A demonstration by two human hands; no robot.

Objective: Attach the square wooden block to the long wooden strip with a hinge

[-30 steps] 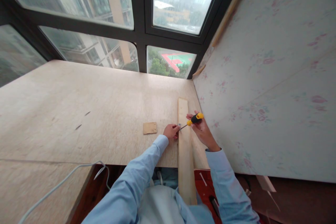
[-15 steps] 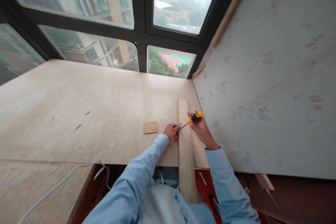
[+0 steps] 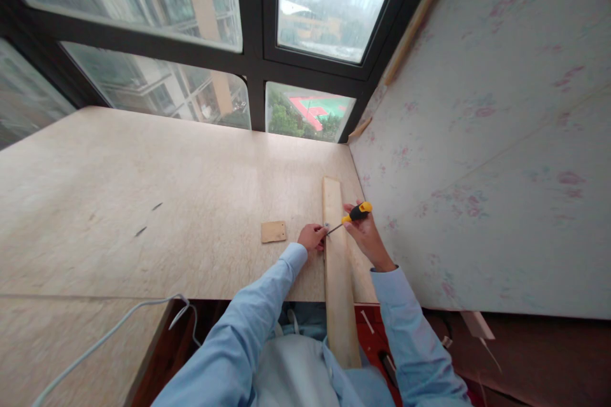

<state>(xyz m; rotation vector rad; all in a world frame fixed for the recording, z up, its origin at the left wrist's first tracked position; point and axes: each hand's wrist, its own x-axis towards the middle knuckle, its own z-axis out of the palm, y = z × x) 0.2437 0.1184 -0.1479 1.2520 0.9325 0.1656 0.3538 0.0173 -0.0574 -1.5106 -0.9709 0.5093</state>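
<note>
A long pale wooden board (image 3: 340, 292) lies on the stone-look ledge, with its near end sticking out over the front edge toward my body. My right hand (image 3: 370, 238) is closed around the black and yellow handle of a screwdriver (image 3: 358, 211). The screwdriver slants down to the left, its tip at the board's left edge. There my left hand (image 3: 312, 237) pinches beside the tip, against the board; what its fingers hold is too small to make out. A small shiny metal bit (image 3: 326, 225) shows just above the fingertips.
A small flat wooden piece (image 3: 273, 232) with holes lies left of my left hand. Two thin dark slivers (image 3: 140, 231) are farther left on the ledge (image 3: 205, 191). A white cable (image 3: 114, 331) runs across the near left. A floral-patterned panel (image 3: 487, 159) stands close on the right, windows behind.
The view has shifted very slightly. The screwdriver and both hands keep nearly the same places, with the tip still at the board's left edge.
</note>
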